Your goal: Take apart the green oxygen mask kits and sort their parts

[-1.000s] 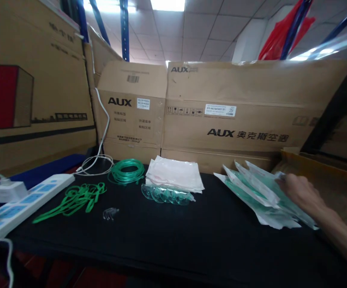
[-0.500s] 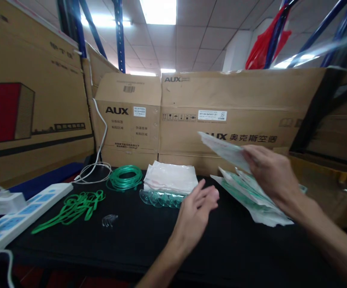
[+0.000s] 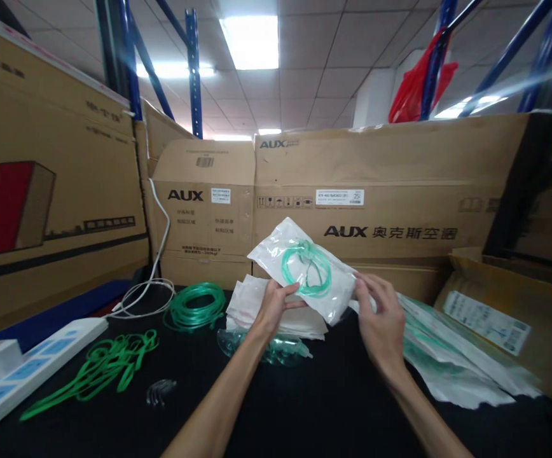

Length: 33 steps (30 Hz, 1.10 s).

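Observation:
Both hands hold up a clear-fronted white pouch with a coil of green tubing and what looks like a clear mask inside. My left hand pinches its lower left edge, thumb in front. My right hand grips the right end between thumb and fingers. Behind my left hand lies a stack of flat white sheets or pouches, partly hidden. In front of it sits a row of clear green mask shells. More filled pouches are piled to the right of my right hand.
On the black tabletop at left are a coil of green tubing, green elastic straps, small thin clips and a white power strip. Cardboard boxes wall the back; an open carton stands at right.
My right hand has brought the pouch left and down to the middle, its clear side now facing me. My left hand has risen and taken hold of the pouch's left part.

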Tool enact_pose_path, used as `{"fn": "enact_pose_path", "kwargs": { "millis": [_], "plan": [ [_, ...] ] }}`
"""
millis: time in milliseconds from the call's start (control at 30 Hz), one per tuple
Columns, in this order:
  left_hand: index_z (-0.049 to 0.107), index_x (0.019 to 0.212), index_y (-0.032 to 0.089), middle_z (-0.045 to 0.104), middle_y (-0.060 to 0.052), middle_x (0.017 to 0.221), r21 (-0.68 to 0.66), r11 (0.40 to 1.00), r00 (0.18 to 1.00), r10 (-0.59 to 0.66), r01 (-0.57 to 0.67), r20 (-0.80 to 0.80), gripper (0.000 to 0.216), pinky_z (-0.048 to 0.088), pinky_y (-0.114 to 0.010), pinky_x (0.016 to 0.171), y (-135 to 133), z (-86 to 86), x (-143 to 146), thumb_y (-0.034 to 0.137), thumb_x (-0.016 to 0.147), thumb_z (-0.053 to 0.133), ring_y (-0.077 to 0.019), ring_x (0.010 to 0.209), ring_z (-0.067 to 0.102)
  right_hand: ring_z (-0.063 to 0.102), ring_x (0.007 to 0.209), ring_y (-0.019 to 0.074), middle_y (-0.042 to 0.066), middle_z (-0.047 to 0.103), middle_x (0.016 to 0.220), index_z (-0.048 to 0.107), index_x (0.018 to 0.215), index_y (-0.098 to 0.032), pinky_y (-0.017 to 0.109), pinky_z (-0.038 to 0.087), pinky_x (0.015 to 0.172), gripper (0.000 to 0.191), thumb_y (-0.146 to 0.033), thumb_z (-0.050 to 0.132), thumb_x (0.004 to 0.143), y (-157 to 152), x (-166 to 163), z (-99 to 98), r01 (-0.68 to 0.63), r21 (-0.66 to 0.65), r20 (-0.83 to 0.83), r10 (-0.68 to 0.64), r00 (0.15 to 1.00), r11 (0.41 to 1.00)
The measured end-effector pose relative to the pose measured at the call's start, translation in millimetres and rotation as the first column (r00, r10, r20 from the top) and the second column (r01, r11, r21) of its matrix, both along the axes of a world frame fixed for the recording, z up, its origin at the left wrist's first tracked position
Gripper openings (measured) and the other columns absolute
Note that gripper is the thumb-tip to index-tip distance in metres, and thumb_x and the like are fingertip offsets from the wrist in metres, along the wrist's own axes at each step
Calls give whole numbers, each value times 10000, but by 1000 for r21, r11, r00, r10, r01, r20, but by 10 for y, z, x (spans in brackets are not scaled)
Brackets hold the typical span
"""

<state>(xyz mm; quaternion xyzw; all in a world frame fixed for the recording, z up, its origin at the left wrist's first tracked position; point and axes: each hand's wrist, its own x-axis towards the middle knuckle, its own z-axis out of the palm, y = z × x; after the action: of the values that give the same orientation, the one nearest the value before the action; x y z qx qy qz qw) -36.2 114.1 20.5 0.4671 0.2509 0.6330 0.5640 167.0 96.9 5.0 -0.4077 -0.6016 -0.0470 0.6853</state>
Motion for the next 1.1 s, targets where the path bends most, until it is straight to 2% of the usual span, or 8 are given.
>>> {"fn": "enact_pose_path", "kwargs": {
  "millis": [100, 233, 367, 467, 567, 667, 800, 1100],
  "plan": [
    [684, 1215, 143, 765, -144, 1207, 7, 1000, 1000, -2, 2, -15, 546, 637, -504, 908, 48, -20, -46, 269, 710, 848, -327, 1070, 735, 697, 734, 210, 42, 698, 818, 708, 1018, -158, 413, 608, 742, 310, -446, 593, 1003, 121, 182, -118, -101, -171, -254, 55, 966, 980],
    [670, 1263, 168, 751, -133, 1257, -3, 1000, 999, 0, 0, -35, 596, 634, -506, 921, 55, -82, -24, 276, 708, 859, -318, 1084, 737, 654, 588, 121, -22, 690, 747, 692, 917, -144, 276, 571, 577, 238, -371, 683, 988, 202, 227, -248, -412, -364, -415, 251, 875, 835],
    [677, 1243, 156, 746, -144, 1273, -2, 1000, 997, -26, 26, -76, 575, 617, -526, 959, 34, -97, -32, 294, 720, 873, -326, 1096, 739, 681, 650, 121, -7, 736, 837, 719, 971, -137, 287, 593, 639, 161, -297, 736, 958, 163, 164, -219, -589, -352, -553, 346, 758, 727],
    [700, 1180, 136, 750, -150, 1267, -9, 998, 991, -64, 64, -119, 502, 598, -534, 997, 27, -80, -77, 315, 746, 877, -328, 1112, 735, 749, 790, 180, 35, 786, 901, 750, 978, -151, 363, 631, 784, 194, -302, 813, 872, 133, 144, -164, -685, -288, -653, 386, 652, 669],
    [722, 1115, 116, 772, -157, 1209, -42, 993, 978, -115, 109, -177, 407, 573, -542, 1040, 24, -74, -113, 308, 789, 871, -323, 1136, 727, 781, 901, 247, 72, 816, 923, 772, 931, -193, 407, 633, 883, 230, -335, 868, 778, 131, 130, -139, -781, -247, -729, 422, 540, 573],
    [735, 1060, 113, 792, -140, 1152, -83, 989, 964, -142, 126, -225, 324, 548, -516, 1085, 14, -86, -115, 252, 803, 874, -306, 1159, 718, 781, 946, 255, 69, 822, 938, 767, 902, -207, 422, 629, 914, 187, -292, 868, 770, 131, 108, -140, -847, -230, -774, 438, 458, 480],
    [746, 1054, 124, 799, -113, 1124, -126, 984, 954, -151, 122, -260, 316, 553, -488, 1089, -5, -101, -105, 211, 786, 890, -289, 1137, 726, 761, 980, 222, 54, 802, 972, 742, 896, -152, 435, 620, 912, 60, -189, 785, 875, 107, 85, -137, -891, -229, -804, 439, 400, 392],
    [767, 947, 93, 802, -75, 958, -194, 977, 948, -146, 92, -282, 188, 564, -465, 1086, -8, -126, -100, 114, 790, 870, -212, 944, 753, 749, 851, 162, 27, 776, 968, 734, 952, -136, 341, 630, 790, 16, -127, 722, 946, 55, 18, -99, -900, -291, -825, 392, 408, 325]
  ]
}}
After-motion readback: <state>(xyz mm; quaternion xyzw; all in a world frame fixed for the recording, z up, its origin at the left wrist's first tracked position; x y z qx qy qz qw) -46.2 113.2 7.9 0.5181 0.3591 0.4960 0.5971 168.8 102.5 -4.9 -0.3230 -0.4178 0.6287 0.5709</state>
